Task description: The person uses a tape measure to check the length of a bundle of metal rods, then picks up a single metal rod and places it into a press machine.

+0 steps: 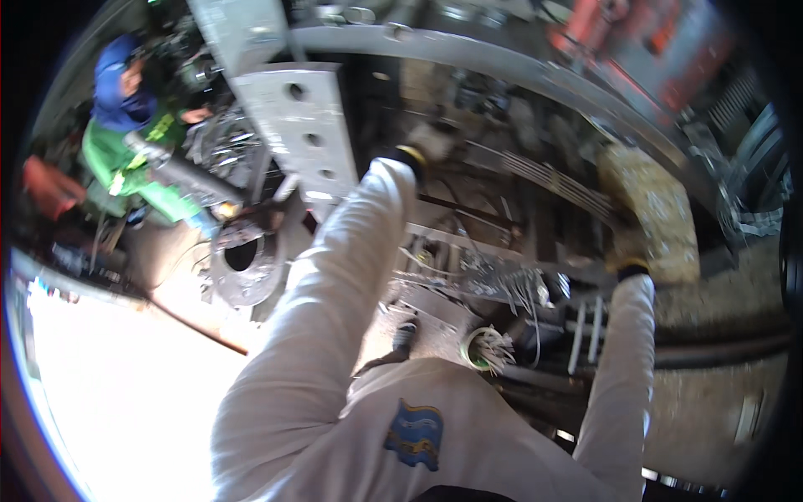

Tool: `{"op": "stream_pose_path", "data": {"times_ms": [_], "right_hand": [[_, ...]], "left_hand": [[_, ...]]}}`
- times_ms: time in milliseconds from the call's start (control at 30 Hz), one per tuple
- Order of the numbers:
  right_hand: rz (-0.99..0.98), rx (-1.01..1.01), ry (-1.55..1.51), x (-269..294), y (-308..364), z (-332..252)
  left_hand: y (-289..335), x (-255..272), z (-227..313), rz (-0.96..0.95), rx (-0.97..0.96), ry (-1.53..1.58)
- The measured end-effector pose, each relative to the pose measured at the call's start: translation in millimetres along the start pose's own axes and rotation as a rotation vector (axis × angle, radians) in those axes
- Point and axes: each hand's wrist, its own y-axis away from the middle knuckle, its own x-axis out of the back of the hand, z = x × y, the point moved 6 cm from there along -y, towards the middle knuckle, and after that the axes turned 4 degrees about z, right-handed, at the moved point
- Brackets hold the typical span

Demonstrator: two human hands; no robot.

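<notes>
A bundle of long thin metal rods spans slantwise between my two gloved hands. At its far left end is my left hand, in a pale glove with a yellow and black cuff, closed at the rods. My right hand, in a brownish glove, is closed about the near right end. Both gloves are blurred, and single fingers do not show clearly. Beneath the rods lies a dark clutter of steel pieces. Beside my right hand is a worn, yellowish board or plate.
A grey steel plate with round holes stands left of my left arm. A curved steel beam crosses the far side, with a red machine beyond. A bucket of rod stubs sits near me. Far left, a person in green works.
</notes>
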Motion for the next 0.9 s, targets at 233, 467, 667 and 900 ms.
{"op": "stream_pose_path", "data": {"times_ms": [233,467,667,900], "right_hand": [[-0.093,0.278,0.385,-19.4,1.1,23.0],[-0.152,0.214,0.708,1.9,23.1,16.0],[-0.163,0.174,0.805,-27.7,11.7,-22.6],[-0.059,-0.064,0.755,-14.8,10.6,13.0]], "left_hand": [[35.5,-20.5,-65.0,0.027,0.46,0.092],[36.4,-36.2,-76.1,-0.05,0.965,0.342],[76.1,-23.3,-164.4,0.386,1.148,0.098],[48.1,-14.6,-123.8,0.065,1.127,0.028]]}}
